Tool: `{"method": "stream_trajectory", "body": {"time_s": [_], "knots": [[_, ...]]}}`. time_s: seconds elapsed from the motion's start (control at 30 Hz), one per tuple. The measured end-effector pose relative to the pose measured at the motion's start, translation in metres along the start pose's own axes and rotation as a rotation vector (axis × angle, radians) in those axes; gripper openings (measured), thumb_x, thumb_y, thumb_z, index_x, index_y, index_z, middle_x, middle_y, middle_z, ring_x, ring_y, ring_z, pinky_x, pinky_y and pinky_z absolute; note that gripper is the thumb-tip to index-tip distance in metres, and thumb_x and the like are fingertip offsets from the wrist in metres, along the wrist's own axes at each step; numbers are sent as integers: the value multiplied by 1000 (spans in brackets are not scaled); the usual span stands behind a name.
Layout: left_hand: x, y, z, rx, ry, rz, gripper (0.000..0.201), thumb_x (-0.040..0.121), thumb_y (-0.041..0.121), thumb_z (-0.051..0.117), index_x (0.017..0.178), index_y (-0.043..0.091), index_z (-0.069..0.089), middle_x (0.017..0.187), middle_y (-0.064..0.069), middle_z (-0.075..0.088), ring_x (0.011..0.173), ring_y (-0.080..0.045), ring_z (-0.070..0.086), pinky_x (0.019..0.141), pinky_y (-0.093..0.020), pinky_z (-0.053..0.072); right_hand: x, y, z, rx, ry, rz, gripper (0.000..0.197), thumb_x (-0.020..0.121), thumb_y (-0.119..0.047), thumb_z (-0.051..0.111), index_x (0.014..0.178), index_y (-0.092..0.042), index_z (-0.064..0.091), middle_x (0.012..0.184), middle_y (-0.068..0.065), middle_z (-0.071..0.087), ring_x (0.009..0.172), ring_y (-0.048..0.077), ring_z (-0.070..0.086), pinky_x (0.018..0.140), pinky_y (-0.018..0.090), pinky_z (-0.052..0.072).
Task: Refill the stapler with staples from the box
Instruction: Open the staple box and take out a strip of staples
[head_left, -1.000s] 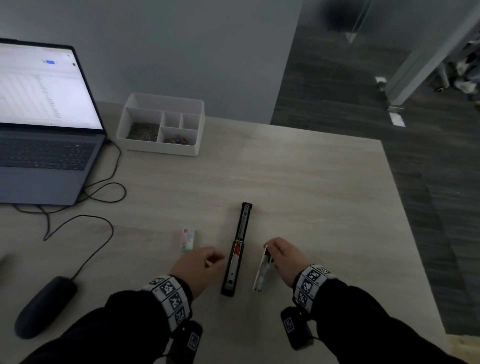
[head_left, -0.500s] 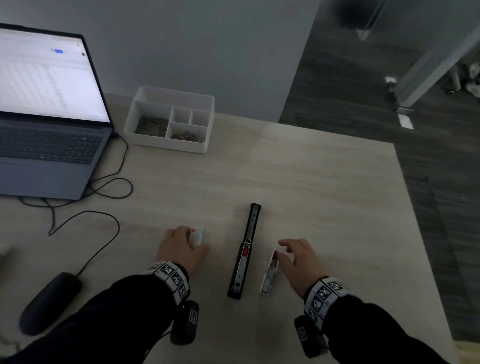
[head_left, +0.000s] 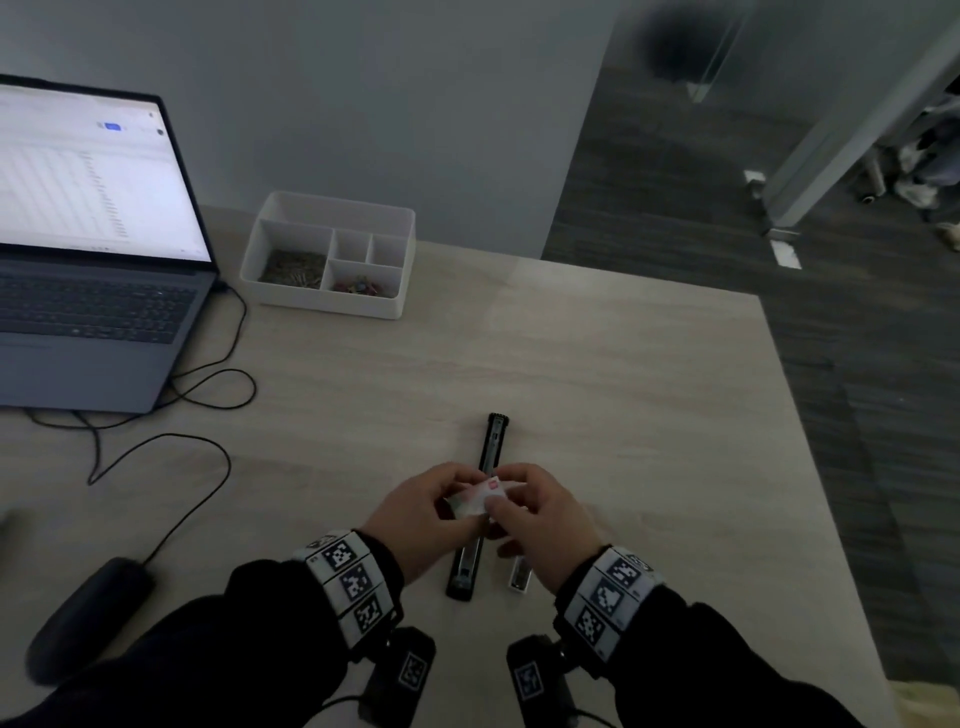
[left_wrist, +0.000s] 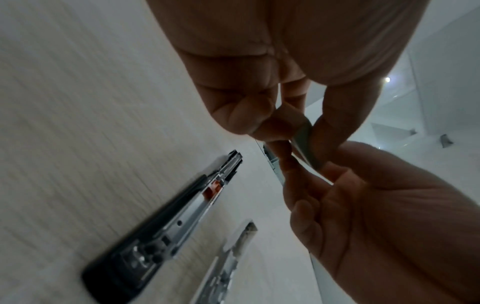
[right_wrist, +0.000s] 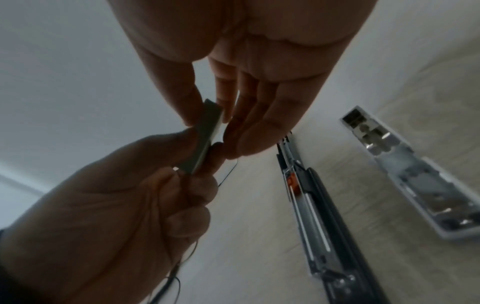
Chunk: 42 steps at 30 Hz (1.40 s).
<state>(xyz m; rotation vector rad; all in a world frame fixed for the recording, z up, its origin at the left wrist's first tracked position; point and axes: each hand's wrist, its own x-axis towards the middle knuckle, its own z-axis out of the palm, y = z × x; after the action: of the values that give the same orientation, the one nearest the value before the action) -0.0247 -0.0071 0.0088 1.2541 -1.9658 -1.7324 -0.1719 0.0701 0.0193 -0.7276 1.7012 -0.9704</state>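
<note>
Both hands pinching the small staple box (head_left: 479, 499), left hand (head_left: 422, 519) and right hand (head_left: 540, 514) meeting just above the open stapler (head_left: 480, 509). Magazine's long axis running from the table's near edge toward the far edge; detached white cover (head_left: 519, 574) just right, under the right hand.
</note>
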Motion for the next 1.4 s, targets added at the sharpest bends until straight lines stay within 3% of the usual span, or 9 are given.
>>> {"method": "stream_trajectory", "body": {"time_s": [0.13,0.3,0.43,0.73,0.87,0.93,1.03,1.27,1.4], "knots": [[-7,10,-2,-247,-82,-140,28,87,7,60,109,24,67,103,-9,72,71,-17,65,53,-29,52,-5,4,-6,125,53,42,18,88,-10,64,102,-20,64,90,7,75,67,21,69,64,39,58],[-13,12,5,-346,-121,-182,43,91,-4,48,118,25,65,109,-5,72,82,-18,72,69,-38,58,-15,5,-11,137,82,30,16,87,-12,66,102,-18,62,86,5,77,63,20,68,58,34,56],[-18,11,10,-443,-108,-214,37,92,-2,53,115,22,69,101,-7,74,78,-16,72,64,-34,59,-20,4,-13,112,98,-7,16,87,-10,66,101,-18,60,86,8,76,61,18,68,51,28,54],[-24,6,4,-465,-24,-254,23,87,0,61,98,15,75,95,-15,74,73,-23,68,49,-27,53,-27,8,-18,178,133,17,13,89,-9,64,102,-11,65,83,9,74,62,21,65,64,45,57],[-26,9,-1,-535,-149,-292,37,86,-10,36,104,3,65,102,-21,65,76,-28,67,46,-31,53,-29,6,-18,120,123,11,8,90,-15,65,98,-15,65,80,6,76,63,19,67,63,43,58],[-26,13,-2,-558,-191,-307,36,82,-6,36,107,0,61,99,-20,63,70,-25,67,46,-32,52,-30,3,-16,110,117,4,6,90,-15,64,96,-15,65,79,6,76,61,18,67,59,38,57],[-26,14,0,-463,-181,-273,22,90,7,55,110,9,61,95,-11,67,65,-17,69,48,-32,53,-30,1,-12,109,103,-14,6,91,-11,62,95,-12,66,75,6,75,59,17,65,51,30,53],[-28,4,-2,-238,-209,-162,45,85,14,67,125,33,58,104,-3,65,80,-20,73,61,-35,59,-24,4,-12,-53,163,-69,13,92,-16,58,92,-25,67,79,-1,70,61,12,66,53,31,54],[-29,2,-3,-230,-141,-149,40,87,17,67,124,31,60,103,-3,67,81,-22,73,61,-35,60,-21,8,-15,-328,229,-341,10,82,-24,69,81,-31,62,80,-5,61,67,13,57,59,24,51]]}}
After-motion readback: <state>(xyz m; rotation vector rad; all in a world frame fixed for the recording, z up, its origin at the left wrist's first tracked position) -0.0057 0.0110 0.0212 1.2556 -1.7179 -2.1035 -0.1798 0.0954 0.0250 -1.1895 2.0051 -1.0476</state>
